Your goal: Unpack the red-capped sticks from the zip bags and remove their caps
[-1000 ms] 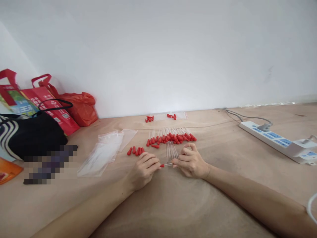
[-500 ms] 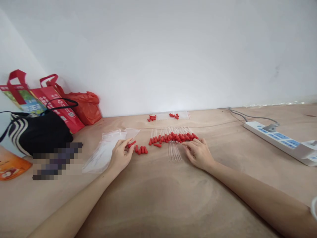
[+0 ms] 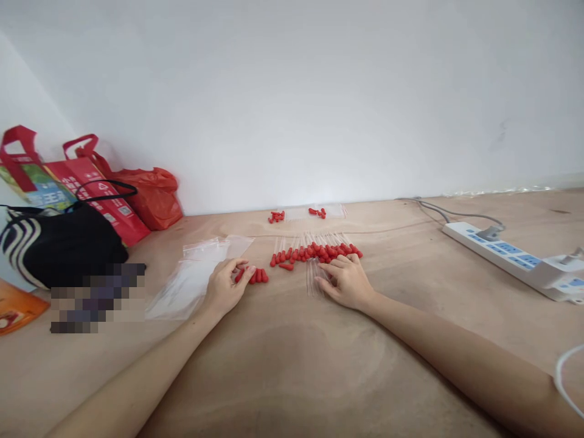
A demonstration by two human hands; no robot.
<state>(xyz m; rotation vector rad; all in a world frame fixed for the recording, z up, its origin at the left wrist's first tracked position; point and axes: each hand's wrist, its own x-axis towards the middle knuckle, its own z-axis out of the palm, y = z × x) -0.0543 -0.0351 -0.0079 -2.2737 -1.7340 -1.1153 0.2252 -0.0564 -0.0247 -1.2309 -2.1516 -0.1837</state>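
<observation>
My left hand [image 3: 225, 286] rests on the wooden table [image 3: 292, 365] with its fingertips pinched round a red rubber bulb [image 3: 239, 275] at the left end of a small group of loose red bulbs [image 3: 259, 275]. My right hand [image 3: 344, 280] lies over a bundle of clear glass tubes [image 3: 312, 277], its fingers curled down onto them. Just beyond both hands runs a row of finished droppers with red bulbs [image 3: 319, 250].
Clear plastic zip bags [image 3: 191, 277] lie left of my left hand. Two packed bags with red bulbs [image 3: 301, 213] sit by the wall. A white power strip [image 3: 511, 255] and cable are at the right. A black bag [image 3: 64, 243] and red shopping bags [image 3: 114, 194] stand at the left.
A second ago both hands were joined, pushing a red bulb onto a tube. They have parted: the left went to the loose bulbs, the right to the glass tubes.
</observation>
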